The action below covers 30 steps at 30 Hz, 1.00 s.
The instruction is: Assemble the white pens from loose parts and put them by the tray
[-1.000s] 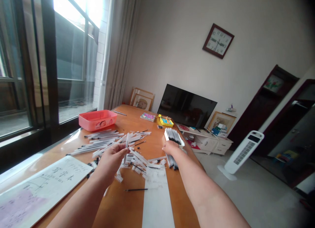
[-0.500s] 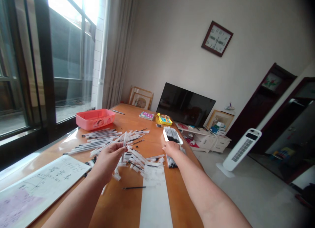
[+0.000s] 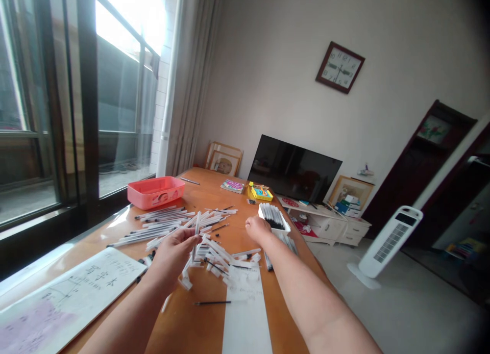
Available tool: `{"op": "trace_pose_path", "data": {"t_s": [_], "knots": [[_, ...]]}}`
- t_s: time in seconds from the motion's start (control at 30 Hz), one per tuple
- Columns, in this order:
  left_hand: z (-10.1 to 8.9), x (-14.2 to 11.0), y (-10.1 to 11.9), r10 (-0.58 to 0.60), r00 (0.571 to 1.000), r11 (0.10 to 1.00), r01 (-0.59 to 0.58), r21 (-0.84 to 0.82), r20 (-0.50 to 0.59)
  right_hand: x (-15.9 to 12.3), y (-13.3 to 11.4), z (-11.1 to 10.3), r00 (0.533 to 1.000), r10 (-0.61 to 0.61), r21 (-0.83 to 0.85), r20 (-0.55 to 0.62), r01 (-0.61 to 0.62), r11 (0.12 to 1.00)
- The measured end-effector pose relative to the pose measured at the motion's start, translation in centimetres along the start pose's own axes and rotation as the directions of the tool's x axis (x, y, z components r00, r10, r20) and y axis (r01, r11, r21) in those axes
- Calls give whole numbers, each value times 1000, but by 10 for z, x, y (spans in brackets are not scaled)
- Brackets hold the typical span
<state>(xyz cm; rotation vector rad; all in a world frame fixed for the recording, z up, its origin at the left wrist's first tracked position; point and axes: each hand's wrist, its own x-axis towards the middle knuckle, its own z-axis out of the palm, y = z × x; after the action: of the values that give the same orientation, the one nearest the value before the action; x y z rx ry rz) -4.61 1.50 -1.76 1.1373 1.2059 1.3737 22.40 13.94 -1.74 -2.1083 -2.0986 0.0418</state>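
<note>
- White plastic pens (image 3: 214, 252) lie in a loose heap on the orange wooden worktop (image 3: 214, 191), long axes crossing every way, straight ahead of both hands.
- White rectangular tray of black-tipped pens (image 3: 273, 217) sits just beyond the right hand (image 3: 258, 230), near the worktop's right edge.
- Left hand (image 3: 172, 257), nearer the heap, pinches one upright pen (image 3: 196, 231) in its fingertips.
- Right hand curls loosely, with nothing visible in it.

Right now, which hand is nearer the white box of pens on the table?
The right hand is nearer, right at the near left corner of the white box of pens. The left hand is farther left, holding a white pen above the loose pens.
</note>
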Motion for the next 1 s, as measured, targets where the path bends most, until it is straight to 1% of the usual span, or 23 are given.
{"op": "trace_pose_path", "data": {"t_s": [0.1, 0.23, 0.33, 0.47, 0.63, 0.77, 0.87, 1.0], "knots": [[1, -2, 2, 6, 1000, 1000, -6, -11, -14, 5, -26, 8, 994, -105, 84, 18, 103, 991], [1, -2, 3, -8, 1000, 1000, 7, -24, -20, 7, -57, 21, 969, -241, 221, 46, 226, 949], [1, -2, 1, -20, 1000, 999, 20, -43, -9, 9, -74, 31, 952, -297, 302, 77, 262, 917], [0, 0, -3, -1, 1000, 999, 1, -49, 0, 11, -82, 41, 940, -320, 365, 121, 258, 895], [2, -1, -1, 22, 1000, 999, -22, -40, -4, 5, -77, 45, 948, -299, 440, 112, 223, 870], [4, -4, 4, 10, 1000, 1000, -11, -26, -24, -3, -72, 41, 973, -225, 534, 56, 162, 830], [5, -6, 5, -5, 1000, 999, 5, -40, -6, -12, -68, 32, 990, -137, 649, 19, 92, 755], [7, -7, 3, -22, 998, 999, 24, -38, 59, -40, -61, 15, 999, -49, 808, 0, 29, 588]]}}
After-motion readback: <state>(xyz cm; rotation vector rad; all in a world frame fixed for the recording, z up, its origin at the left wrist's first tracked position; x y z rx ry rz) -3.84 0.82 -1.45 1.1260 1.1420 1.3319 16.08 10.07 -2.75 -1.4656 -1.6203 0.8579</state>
